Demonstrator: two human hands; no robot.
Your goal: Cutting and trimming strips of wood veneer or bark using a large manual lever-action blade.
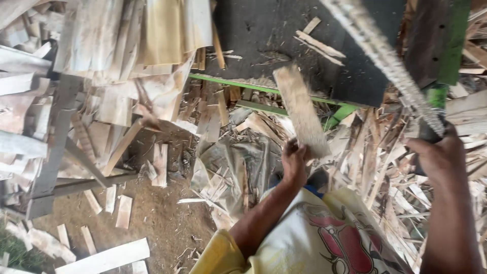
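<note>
Head view: nearest is the left hand (294, 162), closed on the lower end of a wood slat (300, 109). The slat's long axis runs up and slightly left, away from the body, toward the dark worktop (264, 30). Off to the right, well apart from the slat, the right hand (439, 155) grips a green-handled blade (390, 61), blurred. Offcuts litter the floor (157, 213).
</note>
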